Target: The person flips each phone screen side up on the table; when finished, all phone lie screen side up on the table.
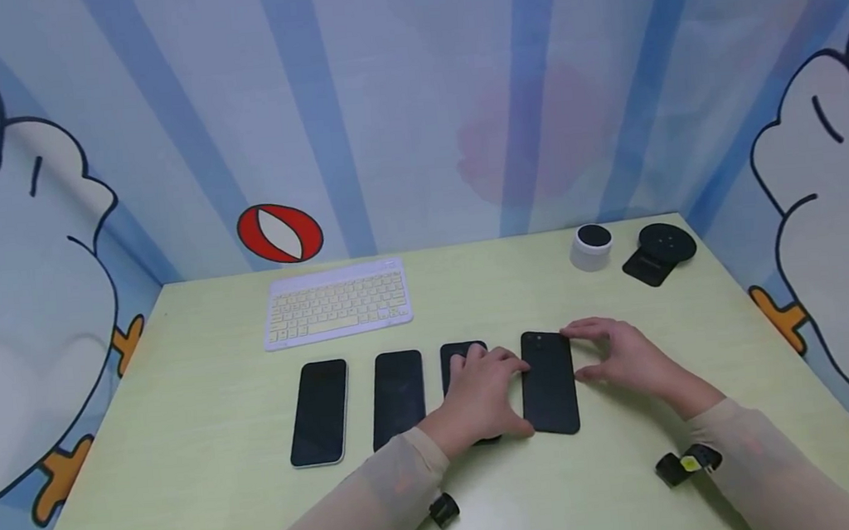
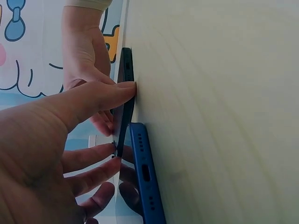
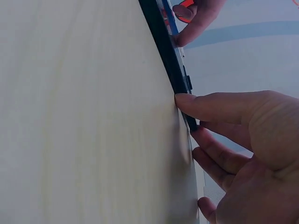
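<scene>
Four-sided dark phones lie in a row on the table. The rightmost phone (image 1: 550, 388), black with its camera side up, is between both hands. My left hand (image 1: 476, 402) reaches over the third phone (image 1: 450, 353), its thumb and fingertips touching the rightmost phone's left edge. In the left wrist view, the third phone's blue edge (image 2: 148, 179) shows beneath the fingers. My right hand (image 1: 630, 357) touches the rightmost phone's right edge with fingertips and thumb; the right wrist view shows them along that phone's side (image 3: 166, 51).
Further left lie a dark phone (image 1: 399, 396) and a silver-edged phone (image 1: 320, 415). Behind them is a lilac keyboard (image 1: 338, 303). A small white cylinder with a black top (image 1: 590, 249) and a black round stand (image 1: 663, 250) are at the back right. Printed fabric (image 1: 412, 108) hangs behind the table.
</scene>
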{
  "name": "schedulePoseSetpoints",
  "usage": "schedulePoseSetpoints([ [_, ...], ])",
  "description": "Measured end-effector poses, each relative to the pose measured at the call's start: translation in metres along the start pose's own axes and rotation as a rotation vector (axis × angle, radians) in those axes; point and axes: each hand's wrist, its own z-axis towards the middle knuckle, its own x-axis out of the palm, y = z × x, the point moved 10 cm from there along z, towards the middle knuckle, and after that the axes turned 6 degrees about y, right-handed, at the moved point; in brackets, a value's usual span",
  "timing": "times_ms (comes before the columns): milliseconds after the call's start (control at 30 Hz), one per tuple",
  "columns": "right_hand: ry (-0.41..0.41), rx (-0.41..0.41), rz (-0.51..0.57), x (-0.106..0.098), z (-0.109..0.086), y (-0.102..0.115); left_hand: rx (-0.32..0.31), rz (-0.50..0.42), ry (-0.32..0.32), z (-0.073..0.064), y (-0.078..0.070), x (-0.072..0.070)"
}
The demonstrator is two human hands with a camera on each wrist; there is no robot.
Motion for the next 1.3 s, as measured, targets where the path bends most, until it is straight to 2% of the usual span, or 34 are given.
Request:
schedulePoseSetpoints([
  [233,-0.031,-0.006,0.023,-0.004,-0.001,-0.001,0.017,-0.003,0.034,0.0,0.0,-0.001],
  [700,-0.068,-0.035,0.102,-0.013,-0.005,0.008,0.048,-0.049,0.047,-0.002,0.004,0.001],
  [1067,-0.068,-0.077,0.131,-0.015,-0.01,0.021,0.086,-0.157,0.037,-0.006,0.002,0.0],
  [1300,-0.065,-0.108,0.117,-0.012,-0.01,0.034,0.129,-0.291,0.023,-0.007,0.001,-0.001],
])
